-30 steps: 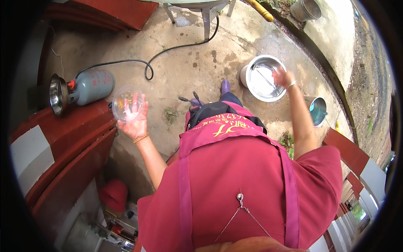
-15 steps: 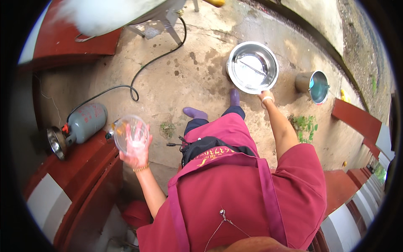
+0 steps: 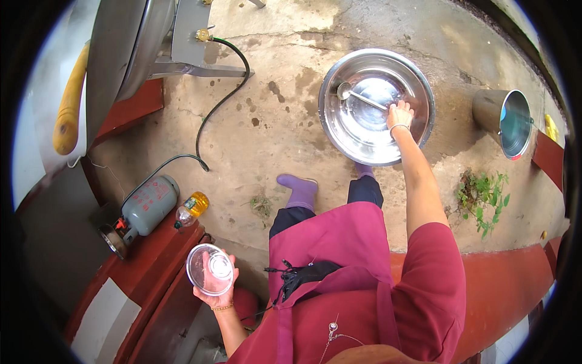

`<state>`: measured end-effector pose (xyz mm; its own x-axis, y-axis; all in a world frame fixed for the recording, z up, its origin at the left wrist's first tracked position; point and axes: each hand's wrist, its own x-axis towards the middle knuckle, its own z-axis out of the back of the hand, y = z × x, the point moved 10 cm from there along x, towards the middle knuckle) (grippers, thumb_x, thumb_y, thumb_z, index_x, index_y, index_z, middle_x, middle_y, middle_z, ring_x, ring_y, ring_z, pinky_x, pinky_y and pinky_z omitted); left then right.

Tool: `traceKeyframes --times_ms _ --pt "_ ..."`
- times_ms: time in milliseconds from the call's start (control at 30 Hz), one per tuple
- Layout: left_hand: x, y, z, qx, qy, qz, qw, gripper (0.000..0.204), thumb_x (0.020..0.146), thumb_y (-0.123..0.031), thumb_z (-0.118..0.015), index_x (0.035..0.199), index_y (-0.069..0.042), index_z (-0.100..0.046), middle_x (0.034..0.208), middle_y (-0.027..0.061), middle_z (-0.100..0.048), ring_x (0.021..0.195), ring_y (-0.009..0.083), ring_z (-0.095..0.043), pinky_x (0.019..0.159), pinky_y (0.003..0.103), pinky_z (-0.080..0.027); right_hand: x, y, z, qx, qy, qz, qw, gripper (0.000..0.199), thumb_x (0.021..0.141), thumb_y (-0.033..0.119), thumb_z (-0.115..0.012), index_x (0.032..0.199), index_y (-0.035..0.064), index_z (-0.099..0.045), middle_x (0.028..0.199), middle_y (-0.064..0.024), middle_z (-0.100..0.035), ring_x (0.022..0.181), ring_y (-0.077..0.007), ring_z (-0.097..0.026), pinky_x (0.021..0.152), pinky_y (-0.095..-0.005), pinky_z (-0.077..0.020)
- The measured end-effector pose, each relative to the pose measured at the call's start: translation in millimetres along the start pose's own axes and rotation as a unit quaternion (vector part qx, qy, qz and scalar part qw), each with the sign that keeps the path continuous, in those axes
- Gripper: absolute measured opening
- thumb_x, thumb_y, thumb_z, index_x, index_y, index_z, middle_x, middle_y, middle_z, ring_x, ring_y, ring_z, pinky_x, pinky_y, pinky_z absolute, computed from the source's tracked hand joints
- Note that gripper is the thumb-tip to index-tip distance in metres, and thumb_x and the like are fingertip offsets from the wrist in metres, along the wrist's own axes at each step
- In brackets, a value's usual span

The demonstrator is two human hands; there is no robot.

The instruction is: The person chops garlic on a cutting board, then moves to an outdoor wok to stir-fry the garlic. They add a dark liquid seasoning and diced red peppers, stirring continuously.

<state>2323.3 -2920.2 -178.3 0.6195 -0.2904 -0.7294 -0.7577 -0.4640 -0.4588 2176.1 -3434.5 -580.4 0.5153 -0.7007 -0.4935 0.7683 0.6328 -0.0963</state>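
A large round stainless steel basin (image 3: 339,136) is beyond my feet, right of centre, its near rim covering part of my right boot. Inside it lies a metal ladle (image 3: 364,99), bowl end toward the left. My right hand (image 3: 401,115) reaches over the near right rim, fingers curled at the end of the ladle's handle. At lower left, my left hand (image 3: 225,285) grips a clear round plastic bowl (image 3: 210,269) from below and behind. The bowl looks empty, and several fingers show through its wall.
Left of me, a grey gas cylinder (image 3: 150,204) and a bottle of yellow oil (image 3: 195,205) stand by a red ledge (image 3: 139,261). A hose (image 3: 200,136) crosses the floor to a metal stand. A wooden handle (image 3: 71,100) juts in at upper left. A metal bucket (image 3: 494,118) lies right.
My right hand has gone from the basin's near rim to the ladle handle inside. My left hand has lowered with the plastic bowl toward my body. The view has shifted.
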Motion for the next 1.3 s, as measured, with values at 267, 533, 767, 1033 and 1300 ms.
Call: traceKeyframes --times_ms 267,533,767,1033,1300 --pt "-15 -1 -25 -0.015 0.022 -0.009 1.000 0.093 0.062 -0.032 -0.076 0.137 -0.017 -0.022 0.141 0.0202 -0.017 0.128 0.0439 -0.017 0.096 0.061 -0.029 -38 -24 -4 0.307 0.114 0.046 0.944 0.028 0.075 0.024 -0.062 0.096 0.0059 -0.059 0.092 -0.0184 -0.061 0.088 -0.0333 -0.058 0.078 -0.0401 -0.0450" --pt "-99 -59 -22 -0.120 0.089 -0.085 0.985 0.098 0.060 -0.030 -0.077 0.138 -0.016 -0.018 0.142 0.0190 -0.011 0.130 0.0430 -0.010 0.099 0.059 -0.025 -127 -42 119 0.274 0.049 0.068 0.958 0.036 0.073 0.034 -0.060 0.088 0.0010 -0.060 0.081 -0.0201 -0.061 0.078 -0.0373 -0.058 0.070 -0.0404 -0.0452" --pt "-166 -141 62 -0.173 0.125 -0.214 0.953 0.089 0.060 -0.041 -0.073 0.132 -0.013 -0.030 0.140 0.0215 -0.019 0.127 0.0460 -0.019 0.100 0.057 -0.025 -199 0 175 0.188 0.001 0.040 0.981 0.030 0.070 0.025 -0.068 0.083 -0.0021 -0.065 0.073 -0.0155 -0.064 0.062 -0.0236 -0.058 0.059 -0.0375 -0.0460" --pt "-270 -208 189 -0.291 0.103 -0.405 0.861 0.091 0.058 -0.037 -0.074 0.132 -0.013 -0.026 0.137 0.0228 -0.024 0.124 0.0478 -0.023 0.098 0.061 -0.025 -259 318 234 0.274 0.026 0.339 0.900 0.033 0.067 0.018 -0.067 0.054 -0.0031 -0.045 0.047 -0.0054 -0.038 0.048 -0.0123 -0.031 0.043 -0.0332 -0.0290" --pt "-333 -275 315 -0.330 0.020 -0.588 0.739 0.087 0.066 -0.036 -0.068 0.134 -0.007 -0.022 0.138 0.0258 -0.018 0.126 0.0463 -0.018 0.102 0.061 -0.016 -456 684 349 0.195 0.090 0.625 0.750 0.026 0.074 0.020 -0.066 0.084 -0.0041 -0.062 0.067 -0.0140 -0.063 0.062 -0.0109 -0.055 0.060 -0.0285 -0.0446"
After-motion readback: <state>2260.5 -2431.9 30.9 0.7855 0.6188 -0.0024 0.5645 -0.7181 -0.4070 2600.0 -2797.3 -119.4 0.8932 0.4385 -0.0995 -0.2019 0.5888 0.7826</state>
